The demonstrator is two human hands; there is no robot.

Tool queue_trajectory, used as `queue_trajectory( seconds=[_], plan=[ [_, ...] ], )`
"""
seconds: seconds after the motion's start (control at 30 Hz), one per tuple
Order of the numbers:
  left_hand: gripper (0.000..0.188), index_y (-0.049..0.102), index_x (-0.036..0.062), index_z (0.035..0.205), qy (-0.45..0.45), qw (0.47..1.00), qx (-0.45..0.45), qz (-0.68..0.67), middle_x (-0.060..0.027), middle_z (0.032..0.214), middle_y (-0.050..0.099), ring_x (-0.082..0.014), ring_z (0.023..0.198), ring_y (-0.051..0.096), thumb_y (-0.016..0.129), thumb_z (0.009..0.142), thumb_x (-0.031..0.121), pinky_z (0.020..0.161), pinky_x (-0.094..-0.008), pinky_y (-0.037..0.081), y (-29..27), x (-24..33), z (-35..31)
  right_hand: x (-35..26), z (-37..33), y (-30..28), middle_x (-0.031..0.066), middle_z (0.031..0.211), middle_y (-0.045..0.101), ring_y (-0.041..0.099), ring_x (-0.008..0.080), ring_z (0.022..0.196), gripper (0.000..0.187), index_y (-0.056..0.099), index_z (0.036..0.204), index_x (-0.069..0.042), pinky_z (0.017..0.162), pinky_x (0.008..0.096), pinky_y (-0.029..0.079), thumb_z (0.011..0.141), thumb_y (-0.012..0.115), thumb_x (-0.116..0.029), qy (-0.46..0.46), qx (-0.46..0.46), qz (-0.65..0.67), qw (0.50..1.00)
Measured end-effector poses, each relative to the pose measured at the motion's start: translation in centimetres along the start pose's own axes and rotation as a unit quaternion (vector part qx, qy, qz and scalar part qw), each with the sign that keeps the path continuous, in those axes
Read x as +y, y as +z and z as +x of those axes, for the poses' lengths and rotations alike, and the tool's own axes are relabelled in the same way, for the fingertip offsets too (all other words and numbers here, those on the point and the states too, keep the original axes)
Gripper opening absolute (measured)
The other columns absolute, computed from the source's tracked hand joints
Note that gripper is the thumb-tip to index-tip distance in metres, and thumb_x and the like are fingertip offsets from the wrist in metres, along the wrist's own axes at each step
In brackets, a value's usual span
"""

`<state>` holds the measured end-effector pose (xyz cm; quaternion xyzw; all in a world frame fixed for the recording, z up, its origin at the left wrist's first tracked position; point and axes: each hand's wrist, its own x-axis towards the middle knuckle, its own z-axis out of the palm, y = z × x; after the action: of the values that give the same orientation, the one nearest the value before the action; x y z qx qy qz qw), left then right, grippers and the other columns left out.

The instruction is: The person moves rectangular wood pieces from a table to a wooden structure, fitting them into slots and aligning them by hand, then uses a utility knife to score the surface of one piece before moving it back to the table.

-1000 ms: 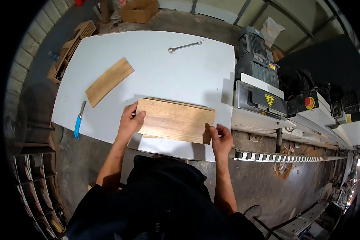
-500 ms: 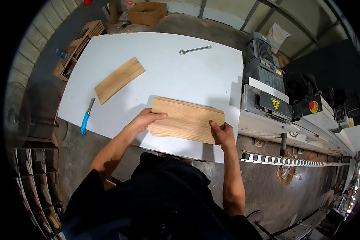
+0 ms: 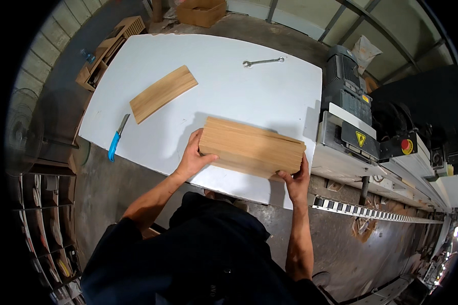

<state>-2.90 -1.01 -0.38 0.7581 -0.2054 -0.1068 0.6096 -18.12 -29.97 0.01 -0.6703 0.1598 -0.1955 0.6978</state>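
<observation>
A stack of thin wooden boards (image 3: 252, 147) is held between my two hands over the near side of the white table (image 3: 229, 91). My left hand (image 3: 194, 156) grips the stack's left end, thumb along the near side. Around the right end closes my right hand (image 3: 297, 179), its thumb on the near edge. The stack's long edges face up, mostly lined up, with a small step near the right end. Farther left on the table lies a single wooden board (image 3: 164, 94). Beside it is a utility knife (image 3: 115, 144) with a blue handle, its blade out.
A metal wrench (image 3: 263, 62) lies at the table's far right. Along the right side stands a machine with a grey motor (image 3: 343, 76) and a red stop button (image 3: 406, 147). Shelving (image 3: 46, 223) is at lower left. A cardboard box (image 3: 202, 12) sits on the floor beyond.
The stack has been tipped from lying flat-faced to showing its layered edges. My hands have shifted their hold to its ends. The whole view has moved slightly.
</observation>
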Motion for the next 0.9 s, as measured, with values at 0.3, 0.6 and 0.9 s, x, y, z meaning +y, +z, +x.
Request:
queue_trajectory(
  seconds=[0.3, 0.6, 0.9],
  plan=[
    [0.085, 0.032, -0.0009, 0.138, 0.019, 0.996, -0.023, 0.080, -0.0171, 0.140, 0.031, -0.0275, 0.130, 0.032, 0.078, 0.068, 0.009, 0.106, -0.0350, 0.030, -0.7, -0.1, -1.7, 0.6, -1.6, -0.5, 0.0111, 0.133, 0.043, 0.041, 0.0218, 0.123, 0.091, 0.029, 0.139, -0.004, 0.104, 0.0341, 0.034, 0.065, 0.081, -0.004, 0.003, -0.010, -0.018, 1.000],
    [0.095, 0.012, -0.0034, 0.144, -0.058, 0.992, -0.091, -0.070, -0.0168, 0.143, 0.033, -0.0200, 0.132, 0.031, 0.074, 0.072, 0.004, 0.108, -0.0322, 0.026, -0.8, 0.1, -0.2, 0.5, -1.0, 0.2, 0.0072, 0.126, 0.047, 0.046, 0.0194, 0.115, 0.097, 0.022, 0.142, -0.007, 0.099, 0.0316, 0.038, 0.067, 0.082, -0.013, 0.023, -0.045, -0.051, 0.997],
    [0.090, 0.017, -0.0049, 0.143, -0.056, 0.994, -0.090, -0.035, -0.0162, 0.138, 0.042, -0.0205, 0.127, 0.038, 0.072, 0.072, 0.002, 0.105, -0.0317, 0.030, -0.7, 1.2, -0.5, 0.3, -1.1, -0.1, 0.0080, 0.124, 0.051, 0.048, 0.0174, 0.113, 0.096, 0.022, 0.143, -0.005, 0.098, 0.0308, 0.038, 0.068, 0.081, -0.013, 0.014, -0.056, -0.101, 0.993]
  ],
)
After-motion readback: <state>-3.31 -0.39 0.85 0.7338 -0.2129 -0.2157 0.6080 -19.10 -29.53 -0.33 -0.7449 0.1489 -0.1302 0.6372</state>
